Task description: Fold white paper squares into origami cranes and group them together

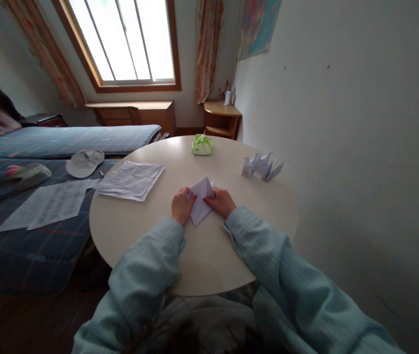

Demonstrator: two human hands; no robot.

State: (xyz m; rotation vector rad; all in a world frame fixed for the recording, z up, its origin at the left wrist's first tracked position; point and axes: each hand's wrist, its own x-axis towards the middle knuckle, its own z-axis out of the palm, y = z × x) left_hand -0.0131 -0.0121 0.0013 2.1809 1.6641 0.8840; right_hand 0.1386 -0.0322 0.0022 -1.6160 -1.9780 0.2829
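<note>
the folded paper (200,202) lies mid round table (135,231), long axis pointing toward the person — left hand (181,206) and right hand (222,201) flank it equally close, curled fingers pinching its side edges.

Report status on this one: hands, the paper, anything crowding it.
Left hand, right hand both holding folded paper at its side edges, on table. Sheet stack to left, paper figures to right, both apart from it.
</note>
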